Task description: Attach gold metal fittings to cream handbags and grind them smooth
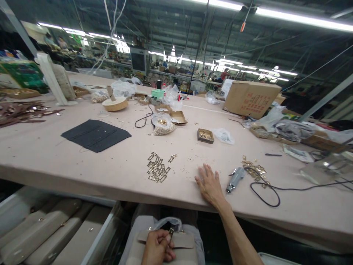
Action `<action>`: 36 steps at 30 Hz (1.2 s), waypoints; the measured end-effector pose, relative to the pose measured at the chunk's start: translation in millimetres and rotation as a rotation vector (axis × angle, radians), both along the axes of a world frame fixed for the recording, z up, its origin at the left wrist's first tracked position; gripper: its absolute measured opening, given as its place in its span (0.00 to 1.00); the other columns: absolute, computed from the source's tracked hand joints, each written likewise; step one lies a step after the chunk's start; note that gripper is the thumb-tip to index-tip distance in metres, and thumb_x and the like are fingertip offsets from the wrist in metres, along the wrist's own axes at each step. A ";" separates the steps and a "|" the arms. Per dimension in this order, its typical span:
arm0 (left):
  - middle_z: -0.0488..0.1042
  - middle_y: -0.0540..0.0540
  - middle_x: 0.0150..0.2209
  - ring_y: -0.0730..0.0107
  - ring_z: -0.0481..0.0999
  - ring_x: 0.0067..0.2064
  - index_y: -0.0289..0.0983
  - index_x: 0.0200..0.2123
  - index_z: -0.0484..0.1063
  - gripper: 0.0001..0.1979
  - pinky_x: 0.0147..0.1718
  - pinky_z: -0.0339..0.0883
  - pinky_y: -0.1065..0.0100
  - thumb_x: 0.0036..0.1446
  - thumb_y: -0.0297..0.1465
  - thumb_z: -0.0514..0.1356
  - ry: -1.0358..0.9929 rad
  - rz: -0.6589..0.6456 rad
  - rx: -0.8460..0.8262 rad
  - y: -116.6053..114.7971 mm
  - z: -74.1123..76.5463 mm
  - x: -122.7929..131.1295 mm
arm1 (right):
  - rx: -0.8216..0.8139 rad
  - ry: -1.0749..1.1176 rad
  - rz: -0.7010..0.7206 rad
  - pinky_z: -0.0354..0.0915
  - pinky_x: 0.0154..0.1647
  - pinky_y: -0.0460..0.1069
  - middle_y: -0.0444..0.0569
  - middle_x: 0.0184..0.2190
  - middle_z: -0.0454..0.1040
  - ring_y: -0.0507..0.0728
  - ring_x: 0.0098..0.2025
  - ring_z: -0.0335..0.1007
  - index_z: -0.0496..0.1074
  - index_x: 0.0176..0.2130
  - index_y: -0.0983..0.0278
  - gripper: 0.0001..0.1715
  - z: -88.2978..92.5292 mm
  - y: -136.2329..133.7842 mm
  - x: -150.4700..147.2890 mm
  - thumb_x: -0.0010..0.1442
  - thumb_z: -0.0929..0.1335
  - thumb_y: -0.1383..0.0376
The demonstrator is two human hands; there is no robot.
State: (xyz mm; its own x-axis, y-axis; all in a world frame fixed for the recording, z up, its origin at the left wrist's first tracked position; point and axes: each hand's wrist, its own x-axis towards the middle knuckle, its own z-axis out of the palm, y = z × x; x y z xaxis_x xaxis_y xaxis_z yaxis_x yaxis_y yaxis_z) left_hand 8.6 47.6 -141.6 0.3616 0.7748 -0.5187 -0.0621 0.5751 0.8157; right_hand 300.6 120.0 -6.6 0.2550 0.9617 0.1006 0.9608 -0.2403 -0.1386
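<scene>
My left hand (158, 246) is closed, pinching a small rectangular metal plate (171, 232) between thumb and fingers. It is over the flap of a beige handbag (184, 241) that rests on my lap, its handle toward the table. My right hand (210, 185) lies palm down near the table's front edge with its fingers spread, beside some tiny scattered bits. Just right of it a grey electric screwdriver (235, 179) lies with its cord attached. A pile of slotted rectangular metal plates (157, 169) sits left of my right hand.
Gold metal fittings (256, 171) lie past the screwdriver. Behind my right hand stands a small box (205, 135) of little metal parts. A plastic bag (163, 126), black sheet (96, 135) and carton (251, 98) are on the table (116, 195). A crate (103, 230) at lower left holds beige bags.
</scene>
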 end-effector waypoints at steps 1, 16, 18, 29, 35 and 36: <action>0.79 0.44 0.25 0.66 0.79 0.19 0.34 0.31 0.74 0.31 0.15 0.66 0.74 0.44 0.58 0.73 -0.001 0.006 -0.001 -0.1 -0.5 -0.7 | 0.021 -0.002 -0.020 0.36 0.74 0.70 0.60 0.75 0.46 0.67 0.77 0.37 0.60 0.71 0.66 0.37 0.0 -1.0 2.2 0.76 0.54 0.49; 0.79 0.43 0.25 0.66 0.79 0.19 0.33 0.28 0.75 0.30 0.15 0.67 0.74 0.46 0.57 0.72 0.020 -0.011 0.029 0.2 9.4 0.8 | 0.033 -0.027 0.032 0.42 0.71 0.73 0.61 0.74 0.50 0.70 0.76 0.40 0.70 0.64 0.63 0.30 0.7 -0.6 -7.7 0.76 0.57 0.50; 0.79 0.43 0.25 0.66 0.79 0.19 0.34 0.27 0.75 0.30 0.15 0.67 0.75 0.46 0.57 0.72 0.021 -0.010 0.026 0.2 8.5 -0.3 | 0.091 -0.032 0.024 0.43 0.71 0.74 0.62 0.73 0.53 0.70 0.76 0.42 0.72 0.61 0.64 0.29 -0.8 -6.6 -8.5 0.76 0.57 0.51; 0.80 0.41 0.27 0.65 0.80 0.21 0.33 0.29 0.77 0.26 0.17 0.70 0.74 0.47 0.53 0.72 0.035 -0.057 0.037 2.4 10.2 -2.1 | 0.487 0.004 -0.389 0.62 0.60 0.65 0.68 0.52 0.74 0.71 0.57 0.69 0.72 0.57 0.71 0.32 15.4 -30.8 53.7 0.70 0.62 0.49; 0.79 0.42 0.25 0.67 0.79 0.19 0.33 0.28 0.76 0.26 0.15 0.67 0.75 0.47 0.52 0.72 0.040 -0.026 0.045 2.2 11.6 -0.2 | 0.387 0.262 -0.832 0.63 0.56 0.72 0.78 0.54 0.69 0.82 0.57 0.67 0.69 0.59 0.74 0.43 20.4 -36.6 92.2 0.56 0.72 0.47; 0.79 0.42 0.25 0.67 0.79 0.19 0.33 0.28 0.76 0.26 0.15 0.67 0.75 0.47 0.52 0.72 0.039 -0.025 0.047 2.2 11.6 0.2 | 0.403 0.310 -0.850 0.62 0.57 0.74 0.79 0.54 0.69 0.83 0.58 0.67 0.69 0.58 0.74 0.43 19.1 -36.1 97.2 0.53 0.73 0.49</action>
